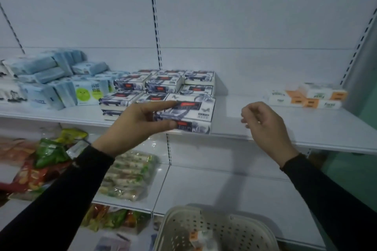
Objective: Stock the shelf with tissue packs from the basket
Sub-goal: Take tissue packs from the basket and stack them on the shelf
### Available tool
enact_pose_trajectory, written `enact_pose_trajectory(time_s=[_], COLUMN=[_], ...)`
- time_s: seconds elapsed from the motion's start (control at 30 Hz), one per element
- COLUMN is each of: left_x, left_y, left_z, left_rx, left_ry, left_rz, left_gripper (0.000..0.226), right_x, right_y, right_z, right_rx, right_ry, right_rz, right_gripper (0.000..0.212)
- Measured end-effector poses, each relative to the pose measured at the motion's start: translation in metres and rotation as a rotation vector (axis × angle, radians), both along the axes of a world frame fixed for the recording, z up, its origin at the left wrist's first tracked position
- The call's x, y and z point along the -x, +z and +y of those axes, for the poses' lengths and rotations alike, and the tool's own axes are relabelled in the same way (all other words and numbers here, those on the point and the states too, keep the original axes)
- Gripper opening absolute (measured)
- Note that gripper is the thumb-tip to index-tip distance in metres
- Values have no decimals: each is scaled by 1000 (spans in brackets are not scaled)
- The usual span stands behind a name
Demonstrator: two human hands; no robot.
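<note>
Left hand (135, 121) grips 1 blue-patterned white tissue pack (188, 115) on the white metal shelf (285, 126); right hand (263, 123) hangs loosely curled, holding nothing; the beige perforated plastic basket (214, 228) likely still holds packs.

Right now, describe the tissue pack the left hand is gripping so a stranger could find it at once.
Look at the white shelf at chest height, then at the block of dark blue-and-white tissue packs in its middle. The held tissue pack sits at the block's front right corner, and it alone is pinched by the left hand.
</note>
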State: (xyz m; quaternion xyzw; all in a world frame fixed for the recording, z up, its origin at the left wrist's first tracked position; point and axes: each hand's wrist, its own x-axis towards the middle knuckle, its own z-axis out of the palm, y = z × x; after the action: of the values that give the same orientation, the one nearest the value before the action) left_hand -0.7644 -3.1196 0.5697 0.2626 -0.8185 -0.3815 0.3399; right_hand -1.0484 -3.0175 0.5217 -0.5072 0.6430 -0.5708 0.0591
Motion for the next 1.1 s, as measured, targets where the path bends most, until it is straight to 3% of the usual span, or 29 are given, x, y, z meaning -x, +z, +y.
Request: enact_pose_trajectory(time_s=[0.1, 0.17, 0.3, 0.53, 0.67, 0.9, 1.0, 1.1], left_x=[22, 41, 73, 83, 99, 139, 155, 167], left_y=[16, 19, 20, 3, 3, -7, -3, 0], left_z=[-18, -32, -58, -69, -61, -88, -94, -90], left_rx=[95, 129, 245, 512, 691, 664, 628, 543], left_ry=[50, 84, 104, 304, 198, 189, 243, 326], left_rz=[-27, -63, -182, -484, -533, -754, -798, -791], left_gripper=[49, 48, 51, 53, 59, 98, 95, 67], right_x=[32, 51, 69, 66, 63, 64, 64, 64], right_y=[-1, -9, -30, -33, -32, -35, -35, -34], right_z=[-22, -33, -41, -41, -41, -39, -39, -39], right_rx=[-173, -348, -531, -575, -582, -563, -562, -587], right_ry=[-105, -133, -208, -258, -278, -272, -281, -297], right_rz=[329, 422, 487, 499, 508, 530, 540, 583], right_gripper=[25, 41, 49, 49, 52, 52, 51, 52])
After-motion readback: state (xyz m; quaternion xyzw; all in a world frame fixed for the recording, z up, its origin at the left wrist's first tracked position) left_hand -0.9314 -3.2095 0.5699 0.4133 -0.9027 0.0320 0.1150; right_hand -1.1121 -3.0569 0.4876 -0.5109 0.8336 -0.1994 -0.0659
